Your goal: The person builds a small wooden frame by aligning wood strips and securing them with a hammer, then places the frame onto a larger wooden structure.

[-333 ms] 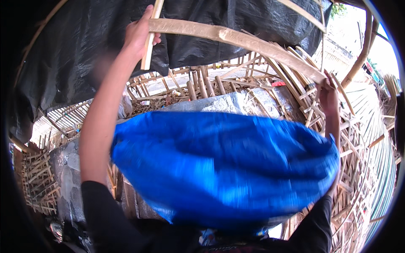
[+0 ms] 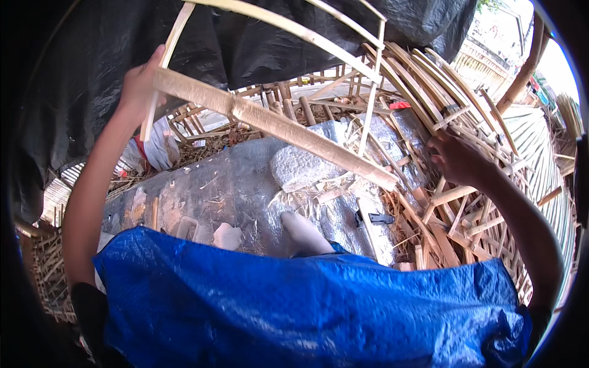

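Observation:
My left hand (image 2: 140, 89) is closed round the short crosspiece of a bamboo frame (image 2: 276, 126), holding it raised and tilted. The frame has one broad slat nearest me, thinner curved strips beyond it and slim crosspieces at both ends. The slat's right end points down towards the floor with no hand on it. My right hand (image 2: 459, 158) is apart from the frame, fingers loosely bent and spread, beside stacked bamboo frames (image 2: 423, 86) on the right. Across my lap lies a blue tarp (image 2: 307, 300).
A rough stone block (image 2: 300, 167) rests on the grey floor sheet (image 2: 239, 178) among shavings. Near it are a black object (image 2: 375, 218) and a pale rounded shape (image 2: 302, 233) I cannot identify. Black plastic sheeting (image 2: 123, 37) hangs ahead. Bamboo pieces (image 2: 472, 221) are heaped at right.
My right hand has let go of the broad slat's end and dropped lower. My left hand has moved left and down with the frame. The blue tarp has sunk towards my lap, uncovering the floor.

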`<move>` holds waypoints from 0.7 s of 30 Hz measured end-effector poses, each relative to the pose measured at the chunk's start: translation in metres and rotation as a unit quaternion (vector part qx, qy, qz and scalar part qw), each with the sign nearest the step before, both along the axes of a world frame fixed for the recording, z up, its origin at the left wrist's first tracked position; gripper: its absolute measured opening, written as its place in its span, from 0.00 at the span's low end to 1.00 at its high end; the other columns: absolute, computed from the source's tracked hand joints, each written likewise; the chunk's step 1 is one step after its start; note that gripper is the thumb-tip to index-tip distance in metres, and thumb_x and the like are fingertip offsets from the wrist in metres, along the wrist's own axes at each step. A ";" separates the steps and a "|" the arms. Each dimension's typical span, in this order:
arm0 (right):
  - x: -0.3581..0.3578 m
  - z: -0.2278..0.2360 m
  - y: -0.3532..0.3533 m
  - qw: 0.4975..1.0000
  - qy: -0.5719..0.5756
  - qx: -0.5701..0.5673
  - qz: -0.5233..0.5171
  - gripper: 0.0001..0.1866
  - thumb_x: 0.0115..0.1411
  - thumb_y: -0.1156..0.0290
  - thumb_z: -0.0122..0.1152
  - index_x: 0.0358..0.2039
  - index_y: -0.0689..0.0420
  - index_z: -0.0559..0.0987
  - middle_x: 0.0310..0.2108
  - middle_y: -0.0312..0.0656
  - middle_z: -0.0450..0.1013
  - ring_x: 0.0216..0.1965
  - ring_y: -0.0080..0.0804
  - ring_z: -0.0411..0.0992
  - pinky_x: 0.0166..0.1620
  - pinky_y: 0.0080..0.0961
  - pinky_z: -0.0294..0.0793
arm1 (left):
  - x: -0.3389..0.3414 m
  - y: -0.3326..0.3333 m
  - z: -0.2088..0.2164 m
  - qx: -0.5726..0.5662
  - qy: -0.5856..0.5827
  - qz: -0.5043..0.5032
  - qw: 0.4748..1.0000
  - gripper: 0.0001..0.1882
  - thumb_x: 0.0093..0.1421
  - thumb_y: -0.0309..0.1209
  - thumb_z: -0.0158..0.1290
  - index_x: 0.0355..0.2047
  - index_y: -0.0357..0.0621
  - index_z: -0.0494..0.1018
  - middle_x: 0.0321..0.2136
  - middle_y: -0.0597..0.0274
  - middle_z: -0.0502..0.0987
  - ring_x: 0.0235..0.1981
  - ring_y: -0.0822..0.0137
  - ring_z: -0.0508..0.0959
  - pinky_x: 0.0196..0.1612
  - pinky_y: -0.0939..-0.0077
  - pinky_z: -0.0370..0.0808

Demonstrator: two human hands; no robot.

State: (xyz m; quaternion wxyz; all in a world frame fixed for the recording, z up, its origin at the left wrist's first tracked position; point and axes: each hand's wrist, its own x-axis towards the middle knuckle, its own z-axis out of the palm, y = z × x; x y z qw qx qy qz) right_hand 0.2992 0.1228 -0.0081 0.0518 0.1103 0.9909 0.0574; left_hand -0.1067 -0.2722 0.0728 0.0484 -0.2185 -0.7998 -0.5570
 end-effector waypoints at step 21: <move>-0.056 -0.272 -0.059 0.948 -0.213 -0.216 -0.094 0.32 0.62 0.58 0.61 0.50 0.75 0.64 0.49 0.71 0.67 0.52 0.57 0.70 0.49 0.41 0.76 | 0.044 0.154 -0.331 0.095 -0.330 0.041 0.938 0.31 0.63 0.57 0.51 0.24 0.35 0.72 0.15 0.56 0.74 0.09 0.66 0.73 0.10 0.74 0.68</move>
